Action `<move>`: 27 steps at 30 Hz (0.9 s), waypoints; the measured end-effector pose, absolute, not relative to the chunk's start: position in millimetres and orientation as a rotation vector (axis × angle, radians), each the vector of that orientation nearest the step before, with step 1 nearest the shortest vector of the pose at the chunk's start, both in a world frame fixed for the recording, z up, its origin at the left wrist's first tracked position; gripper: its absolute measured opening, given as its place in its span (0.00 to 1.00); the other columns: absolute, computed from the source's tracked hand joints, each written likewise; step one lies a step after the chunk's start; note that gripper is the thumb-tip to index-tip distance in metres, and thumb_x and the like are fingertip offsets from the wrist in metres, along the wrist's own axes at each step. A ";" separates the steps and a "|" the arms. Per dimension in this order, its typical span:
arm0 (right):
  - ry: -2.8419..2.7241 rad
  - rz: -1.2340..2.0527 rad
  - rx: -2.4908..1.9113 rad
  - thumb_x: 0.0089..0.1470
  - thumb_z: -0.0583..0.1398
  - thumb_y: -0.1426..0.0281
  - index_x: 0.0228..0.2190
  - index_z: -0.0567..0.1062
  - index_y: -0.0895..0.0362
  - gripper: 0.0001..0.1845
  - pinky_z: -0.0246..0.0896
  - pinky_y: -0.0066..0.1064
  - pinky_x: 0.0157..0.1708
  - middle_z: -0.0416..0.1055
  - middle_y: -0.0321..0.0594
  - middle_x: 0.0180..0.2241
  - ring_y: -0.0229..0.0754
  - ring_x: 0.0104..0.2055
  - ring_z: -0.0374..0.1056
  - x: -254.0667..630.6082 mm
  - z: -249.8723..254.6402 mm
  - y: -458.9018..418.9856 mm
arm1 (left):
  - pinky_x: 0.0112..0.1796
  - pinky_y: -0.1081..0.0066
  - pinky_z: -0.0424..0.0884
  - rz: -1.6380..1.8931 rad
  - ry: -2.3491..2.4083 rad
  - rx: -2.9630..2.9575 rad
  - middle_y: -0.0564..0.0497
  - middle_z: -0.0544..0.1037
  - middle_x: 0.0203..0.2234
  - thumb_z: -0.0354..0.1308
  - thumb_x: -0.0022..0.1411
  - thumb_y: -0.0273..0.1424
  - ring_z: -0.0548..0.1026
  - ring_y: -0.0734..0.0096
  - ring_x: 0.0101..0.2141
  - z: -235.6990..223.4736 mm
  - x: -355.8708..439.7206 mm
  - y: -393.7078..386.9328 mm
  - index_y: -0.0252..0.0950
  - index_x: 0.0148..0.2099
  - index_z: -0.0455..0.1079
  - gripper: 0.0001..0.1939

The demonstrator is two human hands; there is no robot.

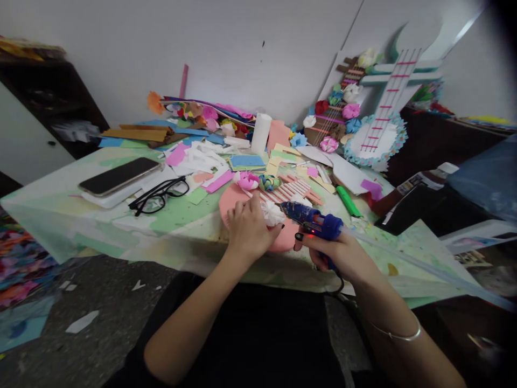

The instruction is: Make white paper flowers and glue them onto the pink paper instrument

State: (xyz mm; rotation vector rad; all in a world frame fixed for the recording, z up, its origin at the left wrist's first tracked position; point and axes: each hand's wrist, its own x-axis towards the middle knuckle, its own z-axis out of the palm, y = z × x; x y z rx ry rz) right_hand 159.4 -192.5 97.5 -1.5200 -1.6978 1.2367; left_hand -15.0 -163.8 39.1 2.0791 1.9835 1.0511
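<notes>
My right hand [335, 250] is wrapped around the grip of a blue hot glue gun [323, 223]. A small red light glows on its side, and a long clear glue stick trails from its back. The nozzle points left, right beside a crumpled white paper flower [272, 213]. My left hand [252, 229] curls over a pink paper guitar [230, 199] at the table's front edge, thumb and fingers around the white flower. A pink paper flower [246, 180] and a green-and-blue one [270, 183] sit on the guitar's upper side. Pale strips cross its neck [297, 189].
Left of the work lie black glasses [159, 195] and a phone [120, 176]. Paper scraps [202, 156] and a white roll [262, 132] are behind. A green marker [348, 201] lies at right. Decorated paper guitars [385, 124] lean on the wall.
</notes>
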 end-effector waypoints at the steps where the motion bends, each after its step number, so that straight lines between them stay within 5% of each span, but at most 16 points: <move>1: -1.692 1.242 -1.515 0.47 0.62 0.60 0.23 0.75 0.60 0.14 0.50 0.24 0.15 0.60 0.31 0.08 0.31 0.11 0.55 160.7 97.4 -194.3 | 0.48 0.46 0.66 1.098 1.948 2.090 0.34 0.75 0.47 0.66 0.51 0.38 0.71 0.41 0.49 37.7 -15.7 -163.3 0.30 0.61 0.58 0.39; 8: -1.602 1.301 -1.339 0.50 0.62 0.57 0.26 0.73 0.60 0.17 0.47 0.26 0.15 0.59 0.30 0.09 0.30 0.11 0.52 170.8 95.2 -211.1 | 0.51 0.59 0.70 1.688 1.524 2.169 0.40 0.73 0.49 0.67 0.50 0.27 0.71 0.55 0.52 29.2 -22.6 -166.7 0.34 0.57 0.61 0.33; 15: -1.452 1.246 -1.090 0.53 0.63 0.59 0.42 0.73 0.59 0.19 0.45 0.28 0.15 0.67 0.31 0.16 0.32 0.12 0.54 176.8 82.6 -231.0 | 0.49 0.60 0.73 1.870 1.330 1.962 0.41 0.73 0.48 0.66 0.51 0.26 0.72 0.57 0.51 39.2 -14.0 -179.3 0.35 0.55 0.63 0.29; 20: -1.467 1.385 -0.951 0.56 0.60 0.60 0.30 0.78 0.60 0.16 0.43 0.28 0.17 0.66 0.33 0.14 0.30 0.11 0.53 181.9 65.8 -231.9 | 0.49 0.62 0.74 1.820 1.203 1.830 0.41 0.73 0.50 0.66 0.52 0.27 0.74 0.59 0.49 40.6 -4.2 -185.9 0.36 0.58 0.62 0.31; 27: -1.428 1.515 -0.865 0.55 0.61 0.59 0.34 0.79 0.60 0.16 0.45 0.27 0.17 0.71 0.35 0.20 0.29 0.12 0.56 186.5 57.6 -236.4 | 0.47 0.65 0.76 1.790 1.146 1.844 0.42 0.74 0.50 0.67 0.51 0.28 0.75 0.59 0.49 43.2 2.4 -190.2 0.35 0.56 0.63 0.31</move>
